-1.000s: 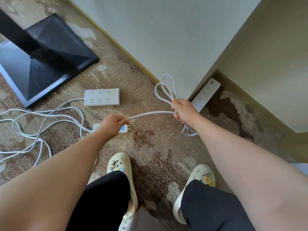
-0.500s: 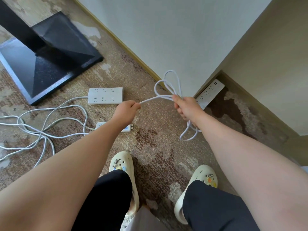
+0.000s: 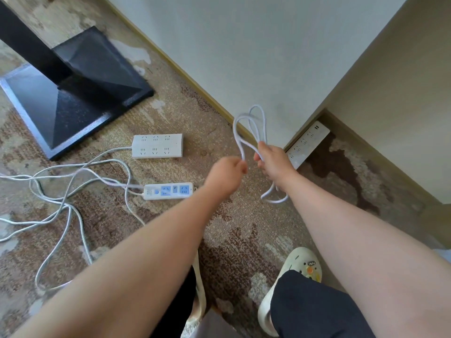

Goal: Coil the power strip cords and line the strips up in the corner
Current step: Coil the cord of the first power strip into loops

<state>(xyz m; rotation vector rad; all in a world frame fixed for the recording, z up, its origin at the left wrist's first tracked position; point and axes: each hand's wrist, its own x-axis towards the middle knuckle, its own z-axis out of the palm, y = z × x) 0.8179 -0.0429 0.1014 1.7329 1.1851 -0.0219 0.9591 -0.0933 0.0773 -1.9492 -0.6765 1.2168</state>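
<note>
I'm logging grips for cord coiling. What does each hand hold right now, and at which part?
The right hand grips the gathered loops of a white cord at their middle; the left hand pinches the same cord's next stretch beside it.

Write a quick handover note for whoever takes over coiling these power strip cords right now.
Right hand: shut on coiled cord, several loops gathered.
Left hand: shut on the same cord, feeding the next loop.
Slim strip already lies in the corner.
Six-socket strip and blue-socket strip sit on the carpet, their cords tangled loose.
Left: finish this coil, coil the rest, line up all strips.
</note>
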